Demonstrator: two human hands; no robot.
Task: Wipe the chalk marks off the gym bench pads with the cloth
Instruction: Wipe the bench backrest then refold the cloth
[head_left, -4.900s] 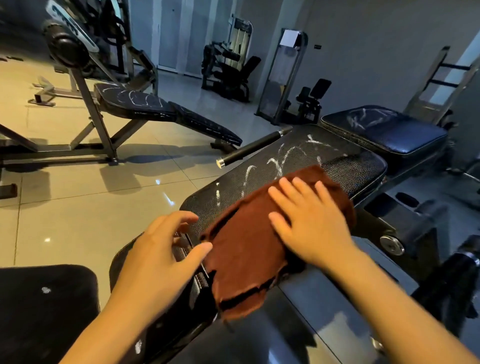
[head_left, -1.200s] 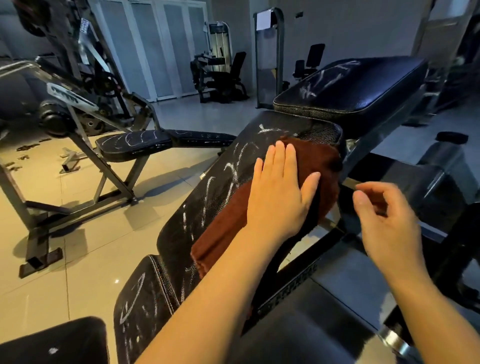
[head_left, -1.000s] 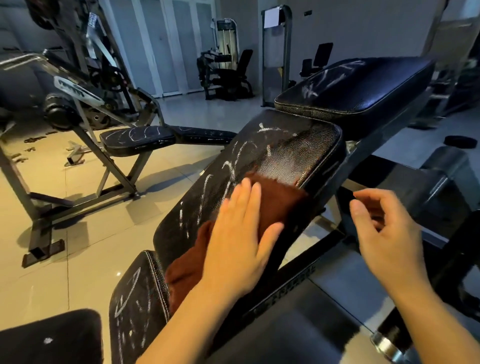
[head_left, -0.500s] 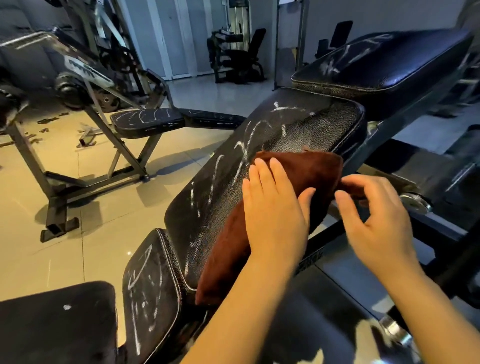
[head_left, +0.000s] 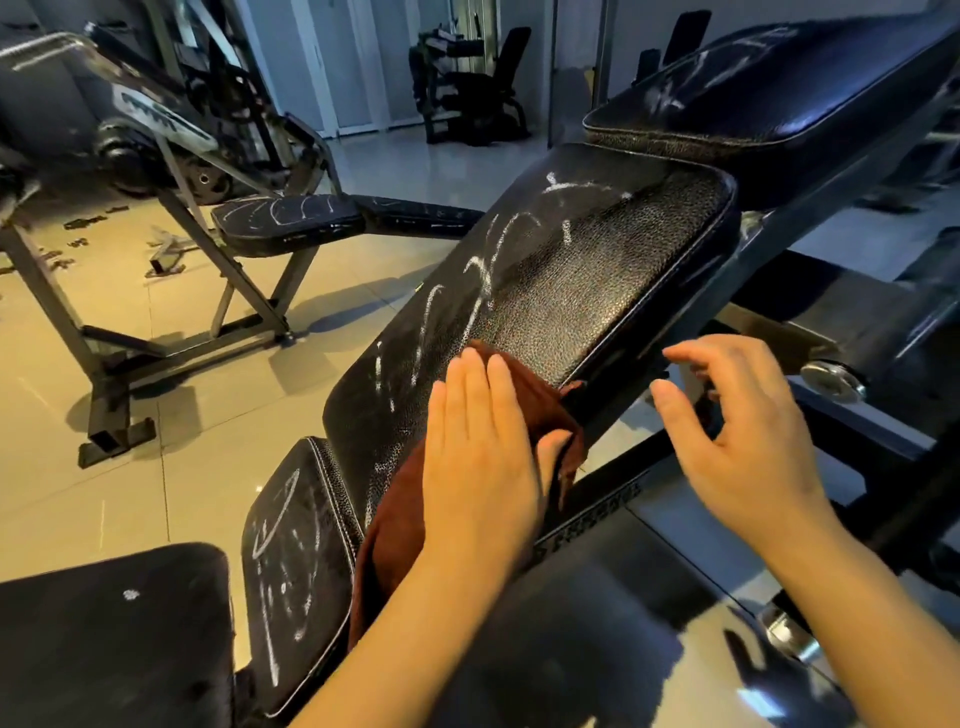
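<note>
A long black back pad (head_left: 561, 270) slopes up to the right, with white chalk streaks along its left half. My left hand (head_left: 483, 462) lies flat, fingers straight, pressing a brown cloth (head_left: 400, 525) onto the pad's lower right part. The cloth hangs down past the pad's near edge. My right hand (head_left: 737, 441) hovers to the right of the pad edge, fingers loosely curled, holding nothing. A small black seat pad (head_left: 296, 561) below the back pad carries chalk scribbles. Another chalk-marked pad (head_left: 769, 88) sits at the upper right.
A second bench with a chalked pad (head_left: 291, 223) stands on the tiled floor (head_left: 156, 467) at the left, on a steel frame. A black cushion (head_left: 104, 639) fills the lower left corner. Dark machine frame parts lie under my right arm. More gym machines stand at the back.
My left hand has slid the cloth down the back pad toward me. My right hand has come off the cloth's corner and moved slightly right.
</note>
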